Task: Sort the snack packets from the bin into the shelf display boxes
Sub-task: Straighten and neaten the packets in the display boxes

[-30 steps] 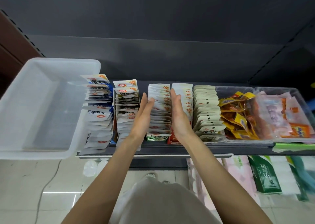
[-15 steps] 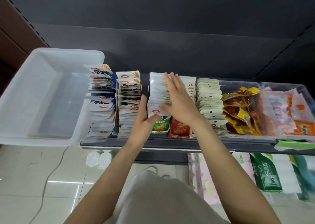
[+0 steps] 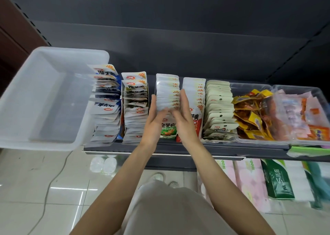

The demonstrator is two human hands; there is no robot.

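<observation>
Bright overhead light is glaring off the glossy floor tiles [image 3: 59, 188]. Wide-angle distortion is bending the shelf [image 3: 223, 150] edges, and the frame's right edge is blurring softly.

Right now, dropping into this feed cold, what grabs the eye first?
Both hands, the left hand and right hand, flank the row of white packets with a green-fronted one at mid-shelf, fingers straight against its sides. To the left, the clear plastic bin shows no packets inside. At the far right, loose yellow and orange packets fill a clear tray.
</observation>
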